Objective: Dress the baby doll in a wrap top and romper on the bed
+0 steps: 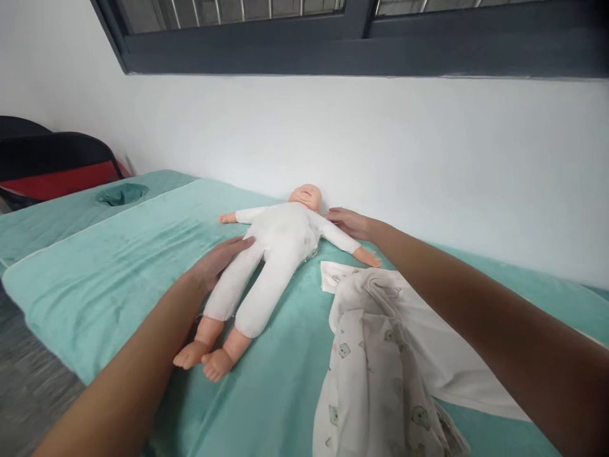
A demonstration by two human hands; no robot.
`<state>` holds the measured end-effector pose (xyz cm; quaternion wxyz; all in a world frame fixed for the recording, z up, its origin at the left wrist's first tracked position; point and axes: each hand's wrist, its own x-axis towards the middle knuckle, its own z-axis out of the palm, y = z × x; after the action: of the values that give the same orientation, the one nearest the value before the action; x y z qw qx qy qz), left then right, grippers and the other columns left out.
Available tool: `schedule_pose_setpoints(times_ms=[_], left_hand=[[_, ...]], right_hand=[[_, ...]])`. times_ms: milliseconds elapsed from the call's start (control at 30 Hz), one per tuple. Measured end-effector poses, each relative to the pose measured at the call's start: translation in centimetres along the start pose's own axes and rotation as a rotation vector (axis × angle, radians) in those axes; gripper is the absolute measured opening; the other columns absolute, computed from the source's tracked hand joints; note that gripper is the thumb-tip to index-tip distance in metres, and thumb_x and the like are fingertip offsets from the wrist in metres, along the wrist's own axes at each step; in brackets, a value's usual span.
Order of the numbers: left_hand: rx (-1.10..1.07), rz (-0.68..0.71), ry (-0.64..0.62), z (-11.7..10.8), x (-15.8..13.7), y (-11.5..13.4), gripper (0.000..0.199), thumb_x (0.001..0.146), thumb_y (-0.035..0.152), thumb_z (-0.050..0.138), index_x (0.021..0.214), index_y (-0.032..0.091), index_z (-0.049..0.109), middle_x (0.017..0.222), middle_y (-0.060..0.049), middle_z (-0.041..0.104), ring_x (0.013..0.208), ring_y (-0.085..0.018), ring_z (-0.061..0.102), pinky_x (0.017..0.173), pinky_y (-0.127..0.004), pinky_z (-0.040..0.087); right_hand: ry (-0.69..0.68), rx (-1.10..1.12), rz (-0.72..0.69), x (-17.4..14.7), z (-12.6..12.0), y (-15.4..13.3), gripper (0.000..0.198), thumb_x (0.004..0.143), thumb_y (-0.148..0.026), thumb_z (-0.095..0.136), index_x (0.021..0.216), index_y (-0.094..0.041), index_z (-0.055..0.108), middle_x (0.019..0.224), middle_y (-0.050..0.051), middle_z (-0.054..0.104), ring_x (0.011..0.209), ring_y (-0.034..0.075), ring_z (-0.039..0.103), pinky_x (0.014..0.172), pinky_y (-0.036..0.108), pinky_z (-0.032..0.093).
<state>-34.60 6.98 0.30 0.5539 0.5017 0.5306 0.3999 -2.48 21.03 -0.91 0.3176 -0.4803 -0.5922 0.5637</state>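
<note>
I have the doll (288, 231) on its back on the teal bed (118, 273), head toward the wall (428, 158) and feet toward me. Lying flat with arms spread and legs slightly apart, it looks well supported; the soft body probably needs that, since it would likely sag if propped.

My left hand (223, 259) rests along the outer thigh, its fingertips over the hip. That grip is relaxed, with nothing clasped, and I judge the contact good for steadying the body. My right hand (349, 222) reaches across to the shoulder beside the head, fingers extended and that grip unclenched; I cannot tell whether the fingertips touch the doll. With the hands at opposite sides and ends of the torso, I seem placed to balance it.

The printed cloth (371, 355) lies bunched beside the doll, partly over plain white fabric (457, 349), within easy reach, I judge. I cannot make out whether they are one piece.
</note>
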Motion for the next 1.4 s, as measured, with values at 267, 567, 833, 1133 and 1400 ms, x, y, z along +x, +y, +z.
schedule_pose_setpoints(times_ms=[267, 567, 833, 1133, 1400], left_hand=[[0.460, 0.230, 0.606, 5.2, -9.5, 2.4, 0.038, 0.085, 0.052, 0.057, 0.108, 0.022, 0.062, 0.102, -0.005, 0.071, 0.091, -0.024, 0.067, 0.085, -0.037, 0.048], [0.998, 0.337, -0.175, 20.6, -11.7, -1.5, 0.036, 0.077, 0.049, 0.065, 0.096, 0.019, 0.062, 0.102, -0.011, 0.068, 0.094, -0.031, 0.063, 0.077, -0.038, 0.046], [1.074, 1.075, -0.145, 29.7, -14.6, 3.2, 0.029, 0.080, 0.010, 0.055, 0.103, 0.023, 0.065, 0.144, -0.007, 0.045, 0.132, -0.027, 0.040, 0.108, -0.045, 0.035], [1.325, 1.449, 0.177, 35.6, -17.6, 6.4, 0.019, 0.085, 0.008, 0.046, 0.092, 0.020, 0.060, 0.085, -0.006, 0.062, 0.072, -0.019, 0.059, 0.067, -0.032, 0.041], [0.915, 0.771, 0.369, 37.1, -22.5, 7.6, 0.028, 0.080, 0.019, 0.056, 0.106, 0.021, 0.050, 0.080, -0.003, 0.068, 0.069, -0.023, 0.064, 0.062, -0.031, 0.041]], right_hand=[[0.086, -0.168, 0.252, -11.7, -11.5, 4.3, 0.035, 0.087, -0.050, 0.062, 0.089, -0.015, 0.066, 0.087, 0.012, 0.071, 0.077, 0.017, 0.067, 0.078, 0.028, 0.056], [-0.104, -1.057, 0.202, -24.9, -13.2, 1.6, 0.023, 0.065, -0.039, 0.076, 0.081, -0.022, 0.072, 0.097, 0.009, 0.073, 0.091, 0.031, 0.065, 0.081, 0.041, 0.048], [0.026, -1.288, -0.169, -37.1, -7.9, -4.0, 0.029, 0.092, -0.041, 0.046, 0.102, -0.021, 0.064, 0.093, 0.009, 0.068, 0.087, 0.024, 0.060, 0.068, 0.030, 0.035], [0.138, -1.012, 0.002, -50.9, -9.2, -6.8, 0.043, 0.090, -0.059, 0.049, 0.111, -0.023, 0.059, 0.100, 0.003, 0.069, 0.072, 0.017, 0.061, 0.059, 0.026, 0.038], [0.130, -0.464, -0.189, -49.4, -6.6, 1.0, 0.074, 0.079, -0.060, 0.066, 0.141, -0.025, 0.047, 0.143, 0.009, 0.052, 0.137, 0.031, 0.041, 0.114, 0.046, 0.032]])
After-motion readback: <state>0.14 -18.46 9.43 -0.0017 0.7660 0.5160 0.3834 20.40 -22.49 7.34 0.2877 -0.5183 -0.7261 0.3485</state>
